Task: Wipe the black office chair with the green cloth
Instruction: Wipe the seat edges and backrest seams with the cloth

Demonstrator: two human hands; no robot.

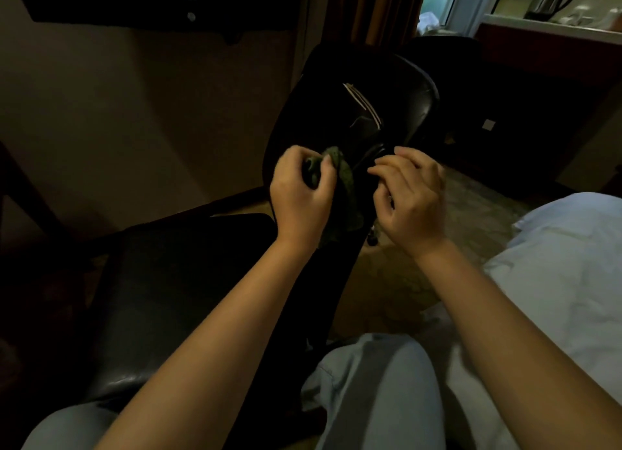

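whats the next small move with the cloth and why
Probably slide the green cloth up along the glossy black office chair back: the left hand grips it low on the back, and most of that surface lies above. What the right hand holds is unclear.

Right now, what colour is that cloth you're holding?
The cloth is dark green; the head view shows it.

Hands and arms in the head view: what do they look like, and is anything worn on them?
Two bare hands: the left hand and right hand show no gloves, rings, watch or bracelet. The left forearm and right forearm are uncovered down to the frame's edge, so no sleeve shows. Nails look short and plain, though the light is dim.
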